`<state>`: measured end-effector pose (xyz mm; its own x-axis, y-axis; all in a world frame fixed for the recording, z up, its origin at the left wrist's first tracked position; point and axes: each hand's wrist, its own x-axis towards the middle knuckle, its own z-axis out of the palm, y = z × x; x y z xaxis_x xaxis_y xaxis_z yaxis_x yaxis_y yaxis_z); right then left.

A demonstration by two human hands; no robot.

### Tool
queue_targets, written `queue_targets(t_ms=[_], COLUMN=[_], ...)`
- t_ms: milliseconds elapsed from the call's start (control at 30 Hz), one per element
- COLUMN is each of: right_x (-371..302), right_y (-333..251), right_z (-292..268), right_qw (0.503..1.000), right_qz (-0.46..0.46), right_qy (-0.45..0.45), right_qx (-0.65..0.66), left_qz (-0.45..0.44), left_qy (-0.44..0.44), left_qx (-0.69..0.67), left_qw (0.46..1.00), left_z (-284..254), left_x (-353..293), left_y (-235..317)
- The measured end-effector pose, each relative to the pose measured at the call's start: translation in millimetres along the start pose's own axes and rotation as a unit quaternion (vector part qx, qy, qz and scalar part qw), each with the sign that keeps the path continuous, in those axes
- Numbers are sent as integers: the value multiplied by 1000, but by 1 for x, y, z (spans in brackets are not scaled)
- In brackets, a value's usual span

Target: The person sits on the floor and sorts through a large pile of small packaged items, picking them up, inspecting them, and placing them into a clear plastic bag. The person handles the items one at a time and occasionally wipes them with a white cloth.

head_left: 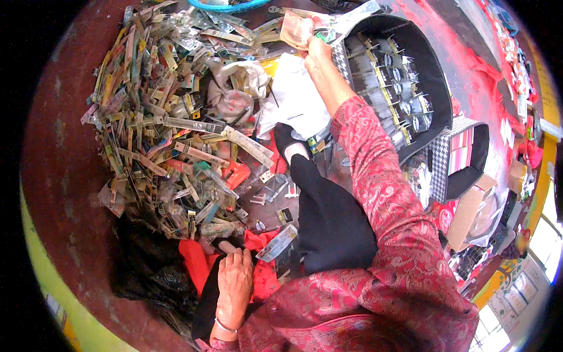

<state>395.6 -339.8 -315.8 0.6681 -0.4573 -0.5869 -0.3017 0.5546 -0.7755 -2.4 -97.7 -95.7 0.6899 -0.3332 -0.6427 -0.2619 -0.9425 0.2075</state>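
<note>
My right arm reaches far forward, past the houndstooth bin. At its end my right hand [318, 51] is closed on a small see-through tan packet [296, 29]; exactly what it contains is not clear. White cloth or plastic [304, 97] lies just below that hand. My left hand [236, 278] rests on my bent black-trousered leg with its fingers laid out and nothing in them. Beside it are a red plastic bag [267, 239] and a long clear packet [278, 243]. A large heap of slim clear packets [152, 94] spreads over the floor to the left.
The black-lined bin [438, 88] on the right holds rows of packaged items. Behind it stand a smaller houndstooth box [441, 167] and a cardboard box [466, 217]. A black plastic bag [143, 264] lies at lower left, a blue rim [229, 7] at the top.
</note>
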Motion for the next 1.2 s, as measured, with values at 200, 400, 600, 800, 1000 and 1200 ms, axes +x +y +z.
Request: queue_targets(t_ms=[200, 400, 600, 800, 1000, 1200], right_x=[-13, 58, 1, 0, 10, 12], right_y=[-11, 45, 39, 63, 85, 110], right_z=[21, 9, 38, 88, 105, 121], right_qw=[992, 928, 557, 618, 592, 507], right_qz=[-35, -171, -477, -234, -140, -382], right_qy=[113, 107, -152, -206, -193, -239], right_qx=[50, -314, -663, -722, -770, -735], left_qz=[-10, 1, 9, 11, -8, -5], left_qy=[-12, -6, 30, 47, -5, 37], left_qx=[-3, -7, 22, 42, 17, 18], left_qw=[1000, 1000, 999, 998, 1000, 999], left_z=[9, 15, 20, 22, 14, 12], left_x=[-1, 1, 6, 9, 10, 17], left_y=[1, -3, -15, -28, -38, -48])
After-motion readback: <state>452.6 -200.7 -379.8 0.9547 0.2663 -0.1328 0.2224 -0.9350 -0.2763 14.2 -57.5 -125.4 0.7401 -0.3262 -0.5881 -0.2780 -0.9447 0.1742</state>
